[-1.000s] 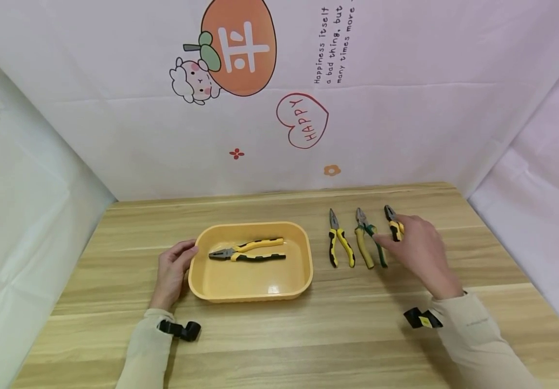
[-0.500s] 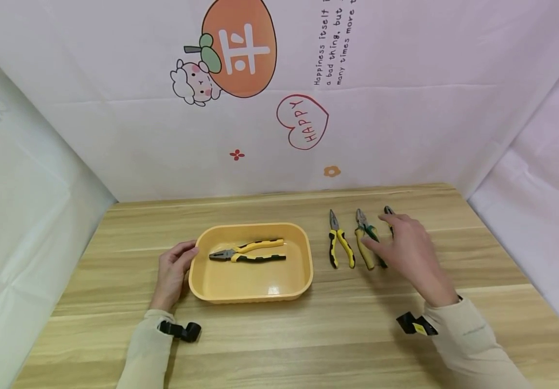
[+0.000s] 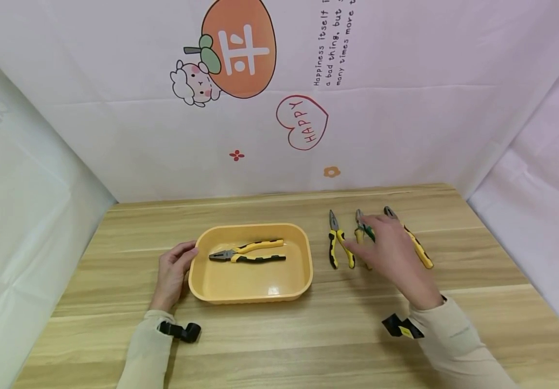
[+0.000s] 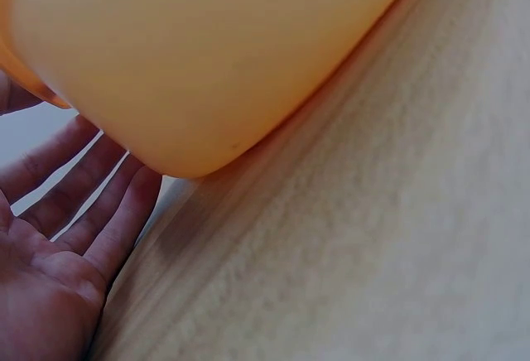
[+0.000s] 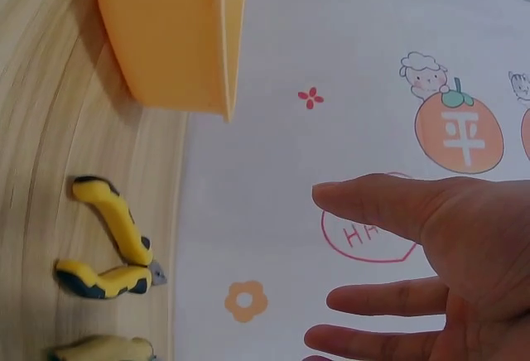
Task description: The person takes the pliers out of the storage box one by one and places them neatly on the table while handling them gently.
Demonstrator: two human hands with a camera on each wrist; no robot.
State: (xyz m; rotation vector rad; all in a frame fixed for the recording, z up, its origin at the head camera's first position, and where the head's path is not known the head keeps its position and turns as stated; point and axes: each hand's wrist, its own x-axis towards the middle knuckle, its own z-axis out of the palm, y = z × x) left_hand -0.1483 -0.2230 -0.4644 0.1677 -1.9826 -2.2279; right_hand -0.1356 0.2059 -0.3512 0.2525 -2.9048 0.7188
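On the table stands a yellow plastic basin [image 3: 250,292], in which lies a pair of black-and-yellow combination pliers [image 3: 240,253]. My left hand [image 3: 173,273] rests against the basin's left side; its fingers [image 4: 108,212] look nearly straight along the outer wall in the left wrist view. Over the tools on the right hovers my right hand [image 3: 391,254], fingers extended and nothing held. Beneath it, green-handled pliers [image 3: 359,233] are partly covered. To their left lie yellow-and-black long-nose pliers [image 3: 334,237]; to their right, another yellow-and-black pair of pliers [image 3: 420,249] is partly hidden.
The wooden table [image 3: 269,346] ends at a white printed cloth [image 3: 405,108] behind, with more cloth at both sides. A strapped black wrist camera [image 3: 182,330] sits at the left sleeve, another wrist camera [image 3: 402,326] at the right.
My right hand has moved left from above the rightmost pliers to above the green-handled ones, uncovering the rightmost pair's yellow handle. The left hand and basin have stayed put.
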